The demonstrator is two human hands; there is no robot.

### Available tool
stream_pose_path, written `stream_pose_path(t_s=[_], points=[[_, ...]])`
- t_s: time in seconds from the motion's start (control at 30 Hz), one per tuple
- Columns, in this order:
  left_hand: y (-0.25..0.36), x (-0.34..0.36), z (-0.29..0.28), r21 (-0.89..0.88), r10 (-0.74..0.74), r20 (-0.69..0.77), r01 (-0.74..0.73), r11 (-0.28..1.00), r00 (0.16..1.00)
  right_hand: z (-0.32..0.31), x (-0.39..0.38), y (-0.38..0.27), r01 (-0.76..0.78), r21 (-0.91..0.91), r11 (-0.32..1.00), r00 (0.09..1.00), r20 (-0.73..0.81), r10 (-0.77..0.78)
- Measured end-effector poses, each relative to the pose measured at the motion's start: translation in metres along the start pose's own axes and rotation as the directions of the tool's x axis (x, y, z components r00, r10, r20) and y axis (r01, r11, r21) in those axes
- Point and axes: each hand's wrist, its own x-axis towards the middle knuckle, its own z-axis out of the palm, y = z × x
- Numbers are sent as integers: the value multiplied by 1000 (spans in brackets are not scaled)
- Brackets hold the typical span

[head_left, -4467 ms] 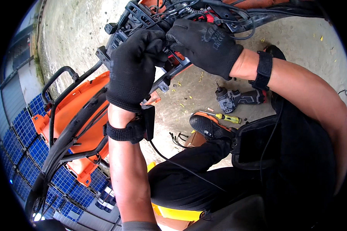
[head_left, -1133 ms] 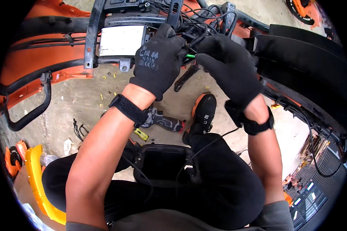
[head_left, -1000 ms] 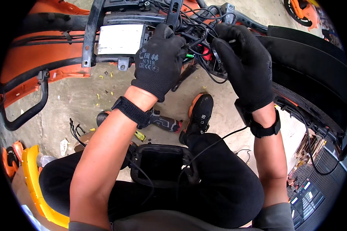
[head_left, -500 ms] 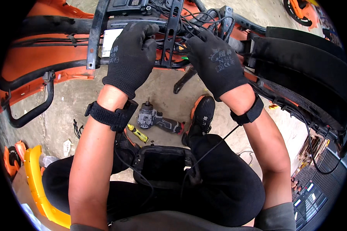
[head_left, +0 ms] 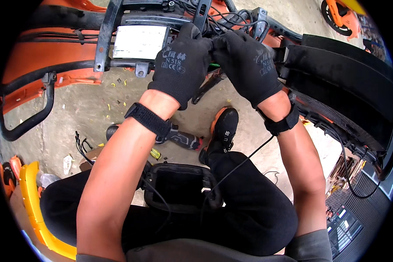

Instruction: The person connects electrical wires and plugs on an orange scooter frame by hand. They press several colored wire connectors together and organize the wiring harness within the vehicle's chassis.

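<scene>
In black knit gloves, my left hand [head_left: 184, 61] and my right hand [head_left: 245, 61] meet fingertip to fingertip over the vehicle's metal frame. Both have curled, closed fingers, and whatever they pinch is hidden between them. A small bit of green [head_left: 215, 65] shows just below where they meet. Behind my fingers runs a tangle of black cables [head_left: 225, 19]. A slotted black bracket [head_left: 201, 16] rises right behind my left fingers. Left of that hand, a white label [head_left: 139, 42] lies on a part inside the frame.
Orange body panels [head_left: 52, 61] flank the frame; a black wheel cover [head_left: 336, 70] stands at right. On the floor lie a cordless power tool [head_left: 183, 139] and a yellow-handled screwdriver [head_left: 155, 153], both partly behind my left arm. A black open box-like part [head_left: 179, 185] sits between my legs.
My left hand has moved right, off the white label, to meet my right hand, which has stayed nearly in place. More of the label now shows, while my left forearm covers part of the power tool.
</scene>
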Motion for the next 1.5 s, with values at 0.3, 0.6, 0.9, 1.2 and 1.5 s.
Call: stream_pose_path(t_s=[0.3, 0.6, 0.9, 1.2, 1.5], points=[[-9, -6, 10, -183, 8, -134, -32, 983, 991, -34, -5, -1, 92, -157, 983, 984, 168, -66], [-15, -4, 16, -234, 74, -192, -119, 965, 979, -18, -4, 9, 290, -281, 915, 956, 134, -262], [-14, 6, -1, -497, 109, -55, -122, 859, 993, -15, -1, -4, 320, -197, 927, 937, 213, -278], [-12, 7, -6, -455, 24, 58, 5, 890, 998, -32, 13, 8, 2, 42, 999, 973, 233, -12], [-32, 28, 5, -390, 77, 122, -24, 921, 989, -35, 36, 3, -111, -248, 962, 853, 473, 220]])
